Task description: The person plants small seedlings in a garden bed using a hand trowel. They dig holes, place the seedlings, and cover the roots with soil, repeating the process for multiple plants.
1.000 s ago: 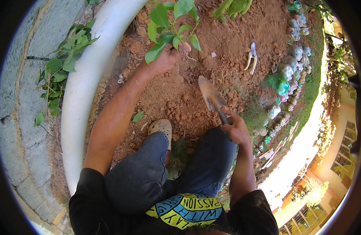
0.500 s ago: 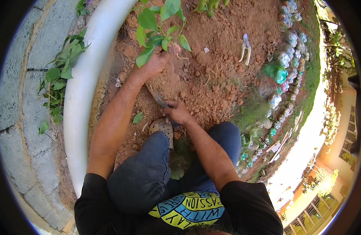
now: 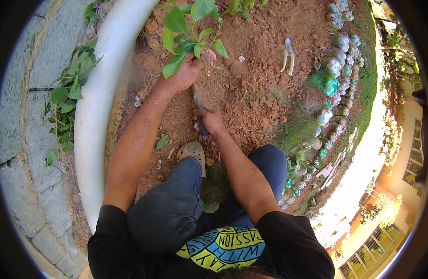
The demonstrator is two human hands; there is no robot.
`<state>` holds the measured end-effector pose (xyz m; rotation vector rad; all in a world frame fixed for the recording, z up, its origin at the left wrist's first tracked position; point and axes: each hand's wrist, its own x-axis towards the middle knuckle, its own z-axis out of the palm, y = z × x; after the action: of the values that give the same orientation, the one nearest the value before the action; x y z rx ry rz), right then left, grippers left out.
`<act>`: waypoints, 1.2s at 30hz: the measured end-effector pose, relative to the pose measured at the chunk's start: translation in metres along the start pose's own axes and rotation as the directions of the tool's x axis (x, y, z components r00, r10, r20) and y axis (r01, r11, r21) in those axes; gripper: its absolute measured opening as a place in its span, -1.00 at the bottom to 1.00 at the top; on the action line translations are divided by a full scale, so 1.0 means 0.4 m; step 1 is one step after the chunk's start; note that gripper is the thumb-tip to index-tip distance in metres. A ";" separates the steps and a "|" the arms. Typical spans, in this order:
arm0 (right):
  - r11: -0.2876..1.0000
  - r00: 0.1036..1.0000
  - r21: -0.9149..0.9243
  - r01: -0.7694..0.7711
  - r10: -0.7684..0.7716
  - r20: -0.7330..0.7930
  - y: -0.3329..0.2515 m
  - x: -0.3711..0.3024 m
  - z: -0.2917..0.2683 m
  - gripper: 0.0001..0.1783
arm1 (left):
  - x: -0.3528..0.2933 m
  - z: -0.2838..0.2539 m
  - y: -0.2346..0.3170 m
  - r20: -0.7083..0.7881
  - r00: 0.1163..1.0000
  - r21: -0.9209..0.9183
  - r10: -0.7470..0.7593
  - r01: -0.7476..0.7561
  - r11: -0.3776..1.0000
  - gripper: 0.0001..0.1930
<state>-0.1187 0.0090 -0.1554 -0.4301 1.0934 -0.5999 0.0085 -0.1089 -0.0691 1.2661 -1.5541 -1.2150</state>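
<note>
My left hand (image 3: 191,69) is closed around the stem of a green leafy plant (image 3: 176,22), low over the reddish soil. Several broad leaves stand up beyond the fingers, and the stem's lower end is hidden by the hand. Just nearer to me, my right hand (image 3: 211,122) grips the dark handle of a narrow-bladed digging tool (image 3: 197,96). Its soil-stained blade points away from me, and its tip lies close below my left hand. Whether the tip is in the soil I cannot tell.
Pruning shears (image 3: 288,56) with pale handles lie on the soil to the right. A thick white pipe (image 3: 95,116) curves along the left, with cut leafy branches (image 3: 67,102) beyond it. Stuffed plastic bottles (image 3: 337,67) edge the bed at right. My shoe (image 3: 192,152) rests on the soil.
The digging tool has swung from slanting left to nearly straight ahead, and my right hand has moved slightly away from me with it. My left hand keeps its hold on the plant.
</note>
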 end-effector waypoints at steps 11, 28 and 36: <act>0.900 0.922 -0.435 0.018 0.154 0.356 -0.066 -0.132 -0.126 -0.64 | 0.002 -0.004 -0.010 -0.064 0.981 0.149 0.182 -0.171 0.974 -0.71; -0.092 0.997 -0.995 -0.038 -0.070 -0.032 -0.220 -0.148 -0.327 -0.40 | -0.040 0.017 0.025 -0.024 0.978 0.171 0.206 -0.199 0.965 -0.77; -0.058 0.926 -0.960 0.274 0.285 0.247 -0.207 -0.228 -0.392 -0.41 | -0.053 0.001 0.025 -0.070 0.990 0.171 0.123 -0.109 0.979 -0.76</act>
<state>-0.3117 -0.0008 -0.1063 -1.8538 0.9451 0.5561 0.0101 -0.0875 -0.0597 1.2942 -1.6738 -0.9655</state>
